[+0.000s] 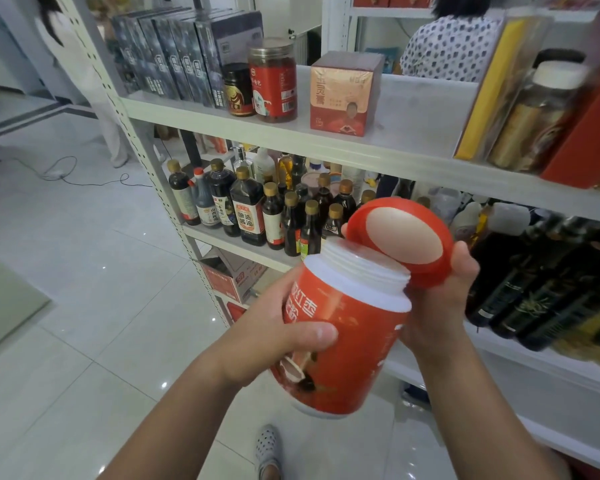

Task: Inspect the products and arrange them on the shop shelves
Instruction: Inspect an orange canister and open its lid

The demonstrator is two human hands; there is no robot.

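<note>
A big red jar [347, 327] with a white threaded neck and white lettering is tilted in front of me, below the shelves. My left hand [278, 327] grips its body from the left, thumb across the label. Its red lid [400, 242] is off the neck and tipped up, showing a pale inner liner. My right hand [444, 292] holds that lid at its right rim, just above and right of the jar's mouth. The shelf unit [378, 140] stands right behind the jar.
The top shelf carries dark boxes [184, 60], a red-labelled jar [274, 81], a small dark jar [238, 90], a red box [343, 95] and a clear gift pack [520, 98]. Soy sauce bottles [250, 209] and dark oil bottles [541, 285] fill the middle shelf. One person [454, 43] stands behind the shelves, another [80, 74] at the left.
</note>
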